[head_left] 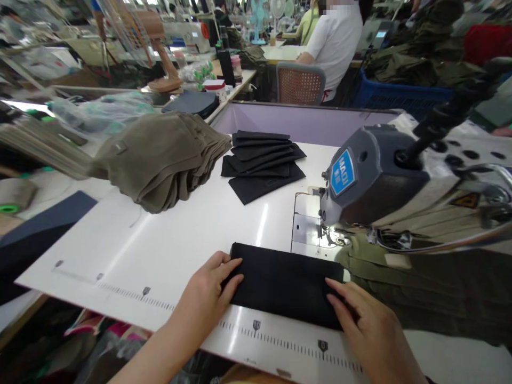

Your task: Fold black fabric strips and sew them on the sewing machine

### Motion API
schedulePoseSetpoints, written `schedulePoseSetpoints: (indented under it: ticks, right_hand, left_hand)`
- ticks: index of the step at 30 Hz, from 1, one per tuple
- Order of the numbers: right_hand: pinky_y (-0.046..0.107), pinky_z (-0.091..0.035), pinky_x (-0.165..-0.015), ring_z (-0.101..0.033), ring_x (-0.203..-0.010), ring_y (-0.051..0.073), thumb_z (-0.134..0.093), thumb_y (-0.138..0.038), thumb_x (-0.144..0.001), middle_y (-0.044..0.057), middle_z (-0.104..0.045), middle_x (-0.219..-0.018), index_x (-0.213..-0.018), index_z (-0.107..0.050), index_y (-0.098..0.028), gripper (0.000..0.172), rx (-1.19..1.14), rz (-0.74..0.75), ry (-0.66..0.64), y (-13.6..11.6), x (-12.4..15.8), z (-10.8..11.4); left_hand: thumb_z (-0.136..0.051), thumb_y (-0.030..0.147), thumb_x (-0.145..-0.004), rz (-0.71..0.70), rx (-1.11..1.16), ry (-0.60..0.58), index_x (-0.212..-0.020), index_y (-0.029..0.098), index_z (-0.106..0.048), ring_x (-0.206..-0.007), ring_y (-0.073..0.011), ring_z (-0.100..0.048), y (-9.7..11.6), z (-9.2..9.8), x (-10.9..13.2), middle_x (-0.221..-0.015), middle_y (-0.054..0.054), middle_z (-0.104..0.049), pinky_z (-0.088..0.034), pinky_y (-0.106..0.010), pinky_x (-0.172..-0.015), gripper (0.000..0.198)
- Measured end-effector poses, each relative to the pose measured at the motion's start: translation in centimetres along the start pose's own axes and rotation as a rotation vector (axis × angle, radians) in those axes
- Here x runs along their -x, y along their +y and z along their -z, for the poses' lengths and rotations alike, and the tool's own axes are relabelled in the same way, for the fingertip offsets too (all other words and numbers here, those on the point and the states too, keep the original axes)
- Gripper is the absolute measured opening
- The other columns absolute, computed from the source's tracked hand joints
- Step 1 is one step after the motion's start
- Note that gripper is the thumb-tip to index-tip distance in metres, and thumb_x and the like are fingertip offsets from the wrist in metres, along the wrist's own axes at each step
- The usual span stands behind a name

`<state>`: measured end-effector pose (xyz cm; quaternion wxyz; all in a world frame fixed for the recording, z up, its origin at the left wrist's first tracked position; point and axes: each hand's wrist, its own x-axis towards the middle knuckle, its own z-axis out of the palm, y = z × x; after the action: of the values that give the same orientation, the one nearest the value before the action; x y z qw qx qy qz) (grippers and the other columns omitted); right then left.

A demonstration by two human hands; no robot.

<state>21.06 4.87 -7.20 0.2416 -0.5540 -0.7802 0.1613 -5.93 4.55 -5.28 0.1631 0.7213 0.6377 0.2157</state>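
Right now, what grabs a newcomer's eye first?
Likely the grey sewing machine head with its blue label, at right. Next, the black fabric piece at front centre, left grip at its left end, right grip at its right. Behind it: a brown fabric stack at left, black pieces near centre.

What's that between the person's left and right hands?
A flat, rectangular piece of black cloth spans from the left hand to the right hand, as the head view shows.

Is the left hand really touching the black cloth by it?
Touching. The head view shows the left hand with its fingertips on the left end of the black cloth.
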Motion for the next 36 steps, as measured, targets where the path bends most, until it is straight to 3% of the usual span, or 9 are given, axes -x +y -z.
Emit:
schedulePoseSetpoints:
  ticks: [14, 21, 23, 25, 27, 29, 31, 34, 36]
  right_hand:
    - [0.031, -0.050, -0.061, -0.061, -0.067, 0.019, -0.040, -0.029, -0.085, 0.007, -0.066, -0.080, -0.093, -0.063, -0.015, 0.028, 0.019, -0.061, -0.050, -0.6, -0.5, 0.3]
    - [0.033, -0.049, -0.058, -0.059, -0.069, 0.021, -0.054, -0.017, -0.079, 0.007, -0.060, -0.085, -0.094, -0.063, -0.017, 0.017, 0.334, -0.116, -0.180, -2.6, -1.2, 1.3]
    - [0.036, -0.049, -0.065, -0.058, -0.079, 0.024, -0.057, -0.013, -0.077, 0.011, -0.058, -0.094, -0.096, -0.062, -0.016, 0.021, 0.419, -0.080, -0.169, -3.3, -1.6, 1.5]
    - [0.041, -0.045, -0.080, -0.052, -0.098, 0.026, -0.055, -0.006, -0.076, 0.013, -0.053, -0.112, -0.105, -0.059, -0.016, 0.031, 0.419, 0.071, -0.163, -3.8, -2.0, 1.5]
    - [0.041, -0.040, -0.090, -0.046, -0.110, 0.024, -0.049, 0.000, -0.077, 0.010, -0.049, -0.123, -0.111, -0.056, -0.018, 0.040, 0.349, 0.258, -0.208, -4.1, -2.4, 1.3]
    - [0.036, -0.039, -0.093, -0.046, -0.111, 0.020, -0.045, 0.003, -0.077, 0.007, -0.052, -0.122, -0.108, -0.058, -0.017, 0.039, 0.276, 0.357, -0.261, -4.4, -2.7, 1.1]
    - [0.033, -0.040, -0.091, -0.050, -0.106, 0.019, -0.046, 0.001, -0.077, 0.005, -0.057, -0.115, -0.098, -0.062, -0.017, 0.032, 0.252, 0.345, -0.216, -4.7, -3.0, 0.5]
    - [0.031, -0.047, -0.078, -0.058, -0.083, 0.019, -0.061, -0.017, -0.073, 0.003, -0.065, -0.087, -0.077, -0.064, -0.017, 0.005, 0.275, 0.299, -0.031, -4.7, -3.4, -1.8]
    - [0.033, -0.049, -0.067, -0.058, -0.070, 0.021, -0.068, -0.037, -0.065, 0.003, -0.063, -0.075, -0.078, -0.063, -0.018, 0.024, 0.313, 0.367, 0.133, -4.1, -3.7, -4.3]
  left_hand:
    - [-0.043, 0.024, -0.083, 0.048, -0.001, -0.060, -0.093, 0.014, -0.063, -0.068, -0.0130, -0.056, -0.4, -0.1, -0.6, -0.077, -0.004, -0.055, -0.049, -0.026, -0.065, 0.025]
    - [-0.043, 0.022, -0.084, -0.023, -0.177, -0.053, -0.094, 0.013, -0.061, -0.070, -0.0144, -0.056, -0.3, -0.2, -0.6, -0.088, -0.006, -0.055, -0.049, -0.028, -0.066, 0.022]
    - [-0.041, 0.018, -0.084, -0.114, -0.274, -0.021, -0.100, 0.014, -0.059, -0.082, -0.0182, -0.056, -0.1, -0.1, -0.8, -0.102, -0.010, -0.052, -0.049, -0.033, -0.072, 0.024]
    - [-0.039, 0.013, -0.084, -0.309, -0.315, -0.047, -0.107, 0.017, -0.057, -0.104, -0.0229, -0.049, 0.1, 0.0, -1.3, -0.118, -0.011, -0.048, -0.044, -0.038, -0.086, 0.029]
    - [-0.036, 0.008, -0.084, -0.501, -0.307, -0.168, -0.110, 0.018, -0.055, -0.115, -0.0215, -0.042, 0.6, 0.0, -1.9, -0.124, -0.008, -0.048, -0.038, -0.038, -0.095, 0.035]
    - [-0.034, 0.004, -0.082, -0.554, -0.313, -0.276, -0.109, 0.017, -0.056, -0.110, -0.0177, -0.048, 1.4, -0.2, -2.5, -0.118, -0.007, -0.054, -0.040, -0.032, -0.094, 0.037]
    - [-0.037, 0.005, -0.081, -0.480, -0.367, -0.266, -0.110, 0.015, -0.056, -0.099, -0.0175, -0.054, 2.6, -0.6, -2.8, -0.109, -0.008, -0.059, -0.044, -0.031, -0.088, 0.036]
    - [-0.051, 0.019, -0.079, -0.408, -0.515, -0.167, -0.107, 0.018, -0.059, -0.087, -0.0246, -0.059, 3.5, -2.1, -3.0, -0.094, -0.009, -0.063, -0.050, -0.039, -0.074, 0.029]
    - [-0.053, 0.025, -0.078, -0.494, -0.595, -0.044, -0.099, 0.018, -0.063, -0.088, -0.0261, -0.059, 2.9, -3.4, -3.1, -0.097, -0.010, -0.064, -0.050, -0.039, -0.075, 0.024]
